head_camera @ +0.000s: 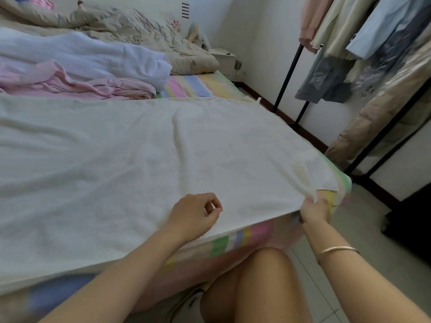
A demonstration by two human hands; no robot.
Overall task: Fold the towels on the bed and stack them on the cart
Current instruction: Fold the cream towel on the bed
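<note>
A large cream towel (140, 159) lies spread nearly flat across the near half of the bed (191, 86), its far edge straight and its near edge hanging just over the mattress side. Your right hand (313, 210), with a thin bangle (338, 250) on its wrist, pinches the towel's near right corner, fingers closed on the cloth and lifting it slightly off the pastel-striped sheet (231, 238). Your left hand (196, 212) hovers over the towel's near edge, its fingers curled in toward the thumb with no cloth seen between them. Beyond the cream towel, a crumpled pink towel (77, 82) sits against a heaped white towel (88, 54), and a beige quilt (130, 26) is bunched up by the far wall. To the right of the bed, garments hang from a black clothes rack (289, 71) that stands on the tiled floor (363, 220). Your bare knee (256, 287) is just beside the mattress.
</note>
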